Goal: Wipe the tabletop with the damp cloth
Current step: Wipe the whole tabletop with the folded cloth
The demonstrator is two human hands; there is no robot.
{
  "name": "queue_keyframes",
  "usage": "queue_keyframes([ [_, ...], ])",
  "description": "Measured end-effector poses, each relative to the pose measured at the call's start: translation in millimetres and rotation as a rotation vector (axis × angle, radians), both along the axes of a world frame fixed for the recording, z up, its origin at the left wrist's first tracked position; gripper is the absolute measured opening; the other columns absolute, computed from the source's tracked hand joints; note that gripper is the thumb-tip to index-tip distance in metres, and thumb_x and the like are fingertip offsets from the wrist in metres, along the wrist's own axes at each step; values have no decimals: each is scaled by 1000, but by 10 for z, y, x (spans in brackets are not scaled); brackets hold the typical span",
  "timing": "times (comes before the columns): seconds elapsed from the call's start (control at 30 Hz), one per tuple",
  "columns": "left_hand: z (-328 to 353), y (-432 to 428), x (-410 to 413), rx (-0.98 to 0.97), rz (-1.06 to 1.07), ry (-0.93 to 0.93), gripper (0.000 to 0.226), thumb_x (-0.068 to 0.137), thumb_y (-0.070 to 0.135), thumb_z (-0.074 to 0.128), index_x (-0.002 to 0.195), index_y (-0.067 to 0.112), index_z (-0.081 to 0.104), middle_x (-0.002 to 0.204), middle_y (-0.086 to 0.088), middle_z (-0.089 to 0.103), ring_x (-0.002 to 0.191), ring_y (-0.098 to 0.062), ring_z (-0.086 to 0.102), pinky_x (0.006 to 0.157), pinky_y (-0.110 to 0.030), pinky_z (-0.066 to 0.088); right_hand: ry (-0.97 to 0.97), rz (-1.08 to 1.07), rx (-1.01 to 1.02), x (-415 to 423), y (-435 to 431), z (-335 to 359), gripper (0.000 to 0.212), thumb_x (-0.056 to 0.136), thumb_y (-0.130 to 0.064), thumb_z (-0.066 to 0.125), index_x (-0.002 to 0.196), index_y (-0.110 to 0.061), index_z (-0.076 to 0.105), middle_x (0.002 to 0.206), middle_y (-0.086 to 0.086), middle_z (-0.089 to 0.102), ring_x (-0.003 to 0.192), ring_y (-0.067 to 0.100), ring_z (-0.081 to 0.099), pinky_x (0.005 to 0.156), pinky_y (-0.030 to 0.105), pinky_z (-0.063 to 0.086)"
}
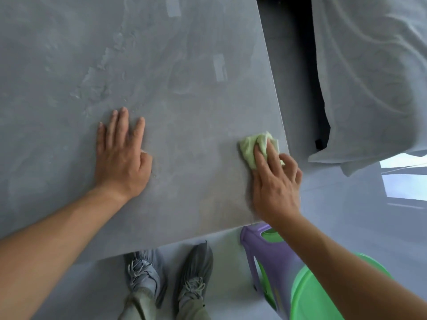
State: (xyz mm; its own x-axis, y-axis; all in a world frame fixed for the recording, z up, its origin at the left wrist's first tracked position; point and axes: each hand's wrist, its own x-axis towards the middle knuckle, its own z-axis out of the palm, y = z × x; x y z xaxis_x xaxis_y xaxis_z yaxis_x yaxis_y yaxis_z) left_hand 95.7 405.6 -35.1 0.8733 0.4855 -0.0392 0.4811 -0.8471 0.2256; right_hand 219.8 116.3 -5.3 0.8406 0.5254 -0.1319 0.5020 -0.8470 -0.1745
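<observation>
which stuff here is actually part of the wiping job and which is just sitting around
For the job:
- pale green crumpled cloth, pressed down by the right hand
- grey stone-look tabletop
- left hand, flat on it

Just there:
- purple plastic stool
- green plastic basin
- grey draped fabric
- grey lace-up shoes

cloth (249,149): on the tabletop (184,65), by its right edge, under the right hand (276,183)
left hand (122,158): on the tabletop, left of the cloth
</observation>
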Motion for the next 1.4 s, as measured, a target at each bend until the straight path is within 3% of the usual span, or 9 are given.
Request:
queue_keyframes([
  [0.27,8,-5,0,23,-11,18,72,79,27,29,148,7,35,158,-26,21,148,-39,16,120,-56,9,-13,-185,56,-35,245,-95,57,93,-26,38,149,-33,34,164,-10,22,126,29,32,102,42,25],
  [0.4,15,28,-2,-18,-15,-6,72,79,27,29,147,4,37,157,-27,21,148,-40,17,119,-57,9,-43,126,60,-846,268,-126,56,89,-27,51,145,-25,47,158,-1,38,123,34,39,97,44,31],
  [0.5,50,74,-66,-109,-60,-96,65,83,22,31,143,-2,40,154,-29,26,146,-43,21,119,-57,11,-69,251,78,-695,546,-174,56,87,-24,62,142,-26,51,157,-2,40,121,35,42,96,42,31],
  [0.63,76,96,-337,-32,-110,-93,57,86,24,38,139,5,46,154,-24,31,146,-39,23,119,-57,11,-68,17,88,-324,1257,-183,57,88,-26,56,144,-31,46,160,-7,34,126,31,37,97,38,24],
  [0.7,58,108,-482,-3,-97,-43,58,87,28,39,143,11,44,157,-22,28,147,-38,21,119,-57,9,-73,32,102,-554,1367,-185,60,87,-25,57,146,-31,45,160,-5,34,127,33,38,97,40,25],
  [0.87,15,131,-576,-64,-87,-42,57,92,30,33,147,14,41,159,-19,23,148,-37,18,118,-58,11,-48,404,120,-1067,916,-160,57,87,-22,63,142,-28,53,157,-4,40,125,35,44,98,42,33],
  [1.07,-5,131,-572,-104,-56,-100,55,96,34,29,144,14,46,159,-17,27,148,-35,21,119,-57,11,-37,123,118,-775,1392,-164,59,89,-20,48,147,-31,44,161,-6,32,131,31,32,101,39,20],
  [1.3,41,-26,-591,-30,-74,-47,60,92,39,35,145,12,42,158,-23,23,147,-39,18,119,-57,9,-34,477,102,-1103,600,-153,61,84,-19,60,143,-31,51,159,-6,37,128,32,41,101,43,32],
  [1.4,54,-192,-615,-16,-91,-26,65,89,44,39,146,13,41,158,-24,20,148,-40,16,119,-56,6,-104,274,48,-605,341,-177,62,84,-19,59,145,-31,50,157,-2,40,125,33,41,97,42,31],
])
